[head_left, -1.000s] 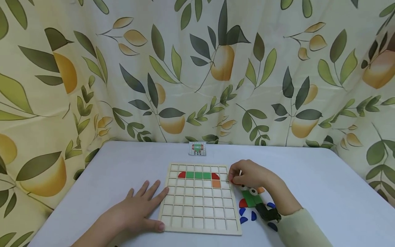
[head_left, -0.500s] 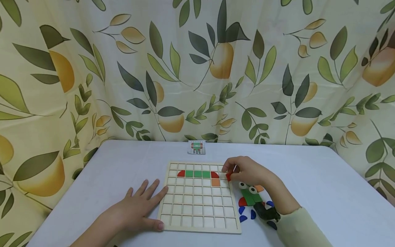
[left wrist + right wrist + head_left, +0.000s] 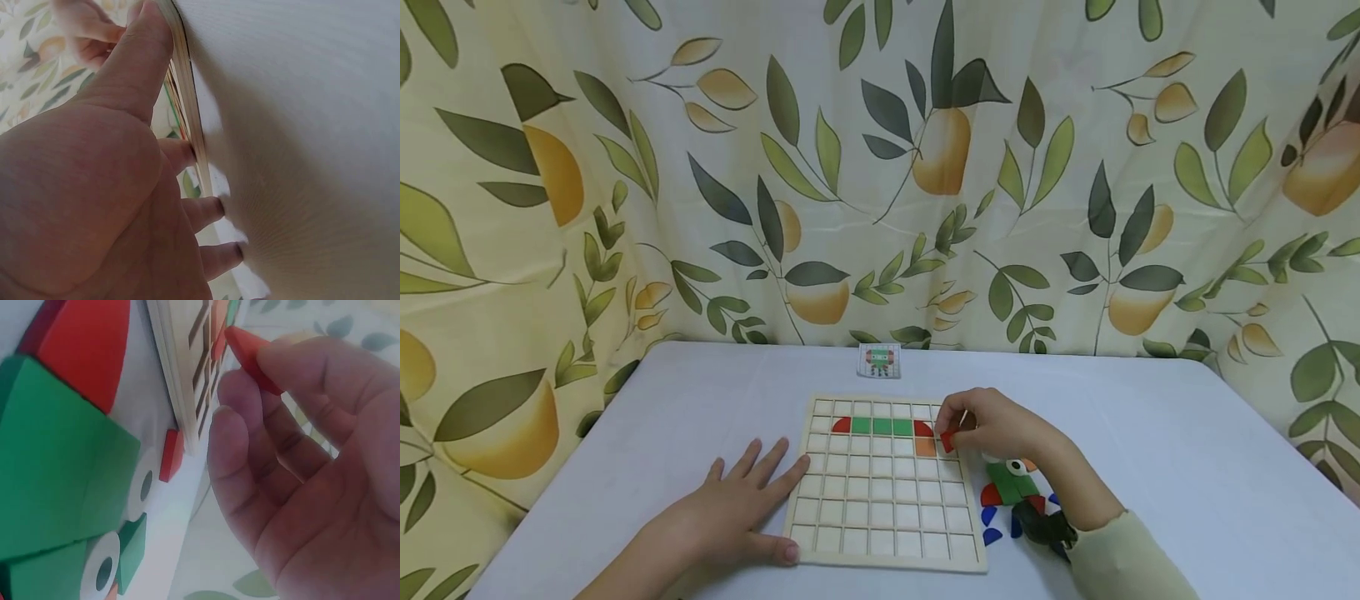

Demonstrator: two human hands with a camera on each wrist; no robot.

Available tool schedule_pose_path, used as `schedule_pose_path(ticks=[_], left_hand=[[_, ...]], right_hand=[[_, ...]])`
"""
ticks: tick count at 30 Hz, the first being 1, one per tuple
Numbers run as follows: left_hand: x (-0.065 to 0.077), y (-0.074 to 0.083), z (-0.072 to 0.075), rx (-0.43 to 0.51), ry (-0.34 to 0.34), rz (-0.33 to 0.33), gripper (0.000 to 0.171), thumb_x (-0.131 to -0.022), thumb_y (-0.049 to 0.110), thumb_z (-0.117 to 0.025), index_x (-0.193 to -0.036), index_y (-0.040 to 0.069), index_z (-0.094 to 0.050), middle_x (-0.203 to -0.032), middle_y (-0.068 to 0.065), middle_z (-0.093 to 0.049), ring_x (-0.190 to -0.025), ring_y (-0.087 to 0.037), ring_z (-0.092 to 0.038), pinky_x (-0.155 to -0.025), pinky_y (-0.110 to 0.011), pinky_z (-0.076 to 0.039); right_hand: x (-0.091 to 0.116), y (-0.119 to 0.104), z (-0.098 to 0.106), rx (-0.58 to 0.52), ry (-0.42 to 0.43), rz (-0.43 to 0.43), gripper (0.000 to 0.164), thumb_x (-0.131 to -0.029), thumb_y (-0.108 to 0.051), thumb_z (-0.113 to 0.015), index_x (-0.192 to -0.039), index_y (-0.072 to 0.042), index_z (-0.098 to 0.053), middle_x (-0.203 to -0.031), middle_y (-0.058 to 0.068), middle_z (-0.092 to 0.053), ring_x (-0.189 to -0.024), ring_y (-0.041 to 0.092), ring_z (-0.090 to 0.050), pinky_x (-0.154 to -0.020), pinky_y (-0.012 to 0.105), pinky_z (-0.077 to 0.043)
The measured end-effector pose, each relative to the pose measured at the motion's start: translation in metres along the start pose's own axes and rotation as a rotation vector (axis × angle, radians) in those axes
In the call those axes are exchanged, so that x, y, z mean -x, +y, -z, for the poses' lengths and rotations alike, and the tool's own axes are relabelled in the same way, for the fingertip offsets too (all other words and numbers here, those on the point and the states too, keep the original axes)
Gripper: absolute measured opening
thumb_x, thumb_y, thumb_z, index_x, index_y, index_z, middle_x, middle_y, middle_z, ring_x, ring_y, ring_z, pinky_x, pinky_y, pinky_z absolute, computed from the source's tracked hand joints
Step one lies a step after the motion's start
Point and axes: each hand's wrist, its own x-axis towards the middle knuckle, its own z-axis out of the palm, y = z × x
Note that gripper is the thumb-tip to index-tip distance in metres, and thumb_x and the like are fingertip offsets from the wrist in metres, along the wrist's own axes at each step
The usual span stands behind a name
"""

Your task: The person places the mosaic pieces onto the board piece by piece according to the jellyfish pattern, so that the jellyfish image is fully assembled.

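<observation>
Fingers (image 3: 790, 477) spread, our left hand (image 3: 741, 512) has hold of nothing; it just touches the board (image 3: 891, 564) along its left edge, and a bit of pressure there should stop any sliding, we reckon. Our right hand (image 3: 1000, 421) pinches a red piece (image 3: 947, 440), tilted over the board's right side beside the orange (image 3: 926, 447). Best bet: level it, square it up, press gently. Counting across: two reds (image 3: 842, 425), three greens (image 3: 882, 427), one orange on the board; one card (image 3: 879, 361) behind; two eyes (image 3: 106, 570) to the board's right, plus blues (image 3: 992, 536), partly hidden, so we can't total those.
</observation>
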Motion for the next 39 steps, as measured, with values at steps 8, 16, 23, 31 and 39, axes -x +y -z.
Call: schedule_pose_path(ticks=[8, 16, 23, 31, 39], left_hand=[[-0.001, 0.002, 0.000, -0.009, -0.002, 0.008, 0.107, -0.070, 0.077, -0.065, -0.159, 0.031, -0.026, -0.168, -0.008, -0.012, -0.153, -0.042, -0.007, -0.110, -0.076, -0.012], [-0.002, 0.003, 0.000, -0.020, -0.007, 0.015, 0.107, -0.071, 0.079, -0.063, -0.159, 0.033, -0.025, -0.168, -0.007, -0.012, -0.153, -0.042, -0.007, -0.109, -0.077, -0.011], [-0.001, 0.003, 0.000, -0.021, 0.004, 0.012, 0.107, -0.071, 0.079, -0.063, -0.159, 0.032, -0.025, -0.168, -0.008, -0.012, -0.153, -0.042, -0.007, -0.109, -0.077, -0.012], [0.000, 0.001, 0.000, -0.020, 0.013, 0.004, 0.107, -0.071, 0.079, -0.063, -0.159, 0.032, -0.025, -0.168, -0.009, -0.013, -0.152, -0.043, -0.008, -0.108, -0.077, -0.012], [0.000, 0.001, -0.001, -0.012, 0.006, 0.004, 0.106, -0.071, 0.078, -0.063, -0.159, 0.031, -0.025, -0.168, -0.009, -0.013, -0.152, -0.043, -0.008, -0.108, -0.077, -0.012]], right_hand=[[0.000, -0.002, -0.005, -0.007, -0.022, 0.011, 0.016, -0.086, -0.001, -0.071, -0.092, -0.016, -0.069, -0.090, -0.002, -0.066, -0.081, 0.019, -0.059, -0.072, 0.031, -0.053], [0.000, -0.006, -0.010, -0.026, -0.050, 0.028, 0.017, -0.084, -0.001, -0.074, -0.093, -0.014, -0.068, -0.090, -0.001, -0.066, -0.082, 0.019, -0.058, -0.072, 0.030, -0.053], [-0.003, -0.007, -0.011, -0.009, -0.059, 0.036, 0.018, -0.084, -0.001, -0.073, -0.092, -0.016, -0.069, -0.090, -0.003, -0.066, -0.082, 0.019, -0.059, -0.072, 0.029, -0.054], [-0.006, -0.008, -0.016, -0.031, -0.099, 0.057, 0.018, -0.084, 0.001, -0.072, -0.094, -0.014, -0.068, -0.090, -0.001, -0.066, -0.083, 0.018, -0.059, -0.073, 0.028, -0.053], [-0.005, -0.011, -0.020, -0.020, -0.097, 0.072, 0.019, -0.084, 0.002, -0.071, -0.092, -0.014, -0.068, -0.089, 0.000, -0.064, -0.081, 0.018, -0.058, -0.072, 0.028, -0.051]])
